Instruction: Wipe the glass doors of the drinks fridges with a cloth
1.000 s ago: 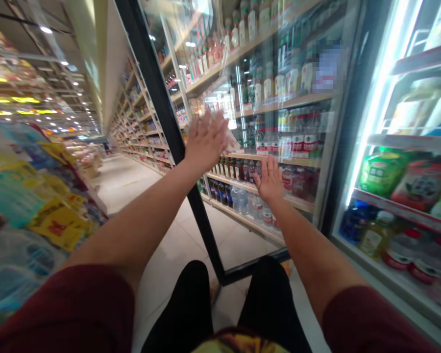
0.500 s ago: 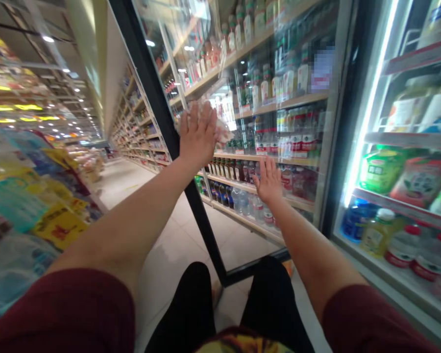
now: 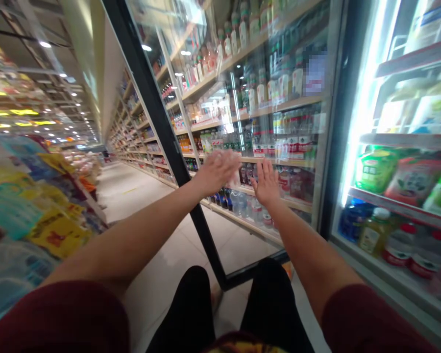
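Observation:
A black-framed glass door [image 3: 248, 247] stands swung open in front of me. My left hand [image 3: 217, 171] is smeared by motion and lies flat over a pale crumpled cloth [image 3: 234, 177], pressing it to the glass. Only an edge of the cloth shows past the fingers, and its exact kind is hard to make out. Just to the right, my right hand [image 3: 266, 184] rests with its palm toward the glass and its fingers stretched out; it holds nothing.
At the right, the lit cooler [image 3: 400, 196] holds bottles and pouches on its shelves. Bottle shelves [image 3: 238, 117] show in the glass. Packaged goods [image 3: 55, 220] stand at the left, beside an aisle [image 3: 123, 186]. My knees [image 3: 268, 294] are close to the door's lower corner.
My left hand has moved down and to the right across the glass with the cloth, closer to my right hand. The right hand stays in about the same place.

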Demonstrator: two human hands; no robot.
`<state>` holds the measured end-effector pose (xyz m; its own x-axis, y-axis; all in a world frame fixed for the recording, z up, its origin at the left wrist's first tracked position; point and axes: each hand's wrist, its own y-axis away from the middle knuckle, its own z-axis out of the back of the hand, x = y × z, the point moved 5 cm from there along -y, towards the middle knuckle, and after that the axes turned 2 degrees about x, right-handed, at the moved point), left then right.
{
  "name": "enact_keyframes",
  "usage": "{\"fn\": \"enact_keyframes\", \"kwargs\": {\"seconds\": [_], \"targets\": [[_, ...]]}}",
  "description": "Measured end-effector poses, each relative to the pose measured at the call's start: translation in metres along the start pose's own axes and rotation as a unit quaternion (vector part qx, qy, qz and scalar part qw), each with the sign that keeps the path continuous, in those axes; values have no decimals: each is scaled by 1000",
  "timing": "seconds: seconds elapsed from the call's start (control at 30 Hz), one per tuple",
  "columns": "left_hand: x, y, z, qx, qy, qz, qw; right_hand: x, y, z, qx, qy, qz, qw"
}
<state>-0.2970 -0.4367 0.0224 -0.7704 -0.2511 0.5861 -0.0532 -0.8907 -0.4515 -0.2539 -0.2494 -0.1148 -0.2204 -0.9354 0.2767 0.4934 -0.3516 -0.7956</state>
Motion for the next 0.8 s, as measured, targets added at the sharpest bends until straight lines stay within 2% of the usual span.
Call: {"fn": "enact_keyframes", "kwargs": {"seconds": [0.07,0.1,0.17,0.23,0.27,0.3,0.33,0.37,0.43,0.47,0.5,0.57,0.63,0.67,0.7,0.73,0.8], "targets": [[-6,3,-7,48,8,-63,997,0,0,0,0,0,5,1000],[-1,1,-2,40,2,-53,998,0,0,0,2,1,5,1000],[21,-7,16,-16,-20,21,999,0,0,-1,9,3,1,1000],[40,-13,34,-93,-47,120,987,0,0,0,15,6,-6,1000],[43,-13,37,-118,-54,151,980,1,0,1,17,8,-9,1000],[41,-13,34,-121,-52,151,980,1,0,1,19,9,-11,1000],[33,-12,26,-94,-39,113,988,1,0,2,22,10,-12,1000],[23,-11,15,-45,-20,47,998,1,1,3,23,11,-11,1000],[5,-7,-3,56,15,-86,995,2,1,4,22,11,-4,1000],[4,-6,-5,75,19,-111,991,2,1,4,21,11,-1,1000],[9,-9,-2,63,11,-96,993,2,2,4,18,11,1,1000],[29,-16,17,-32,-22,16,999,2,2,4,14,12,0,1000],[45,-18,31,-125,-47,132,982,1,2,3,17,12,-6,1000],[45,-16,31,-142,-49,158,976,1,2,2,20,11,-8,1000],[40,-15,26,-130,-43,146,980,1,2,2,22,9,-11,1000],[30,-13,15,-87,-32,97,991,1,3,2,23,8,-12,1000],[5,-7,-9,34,-7,-49,998,1,3,3,20,5,-10,1000]]}}
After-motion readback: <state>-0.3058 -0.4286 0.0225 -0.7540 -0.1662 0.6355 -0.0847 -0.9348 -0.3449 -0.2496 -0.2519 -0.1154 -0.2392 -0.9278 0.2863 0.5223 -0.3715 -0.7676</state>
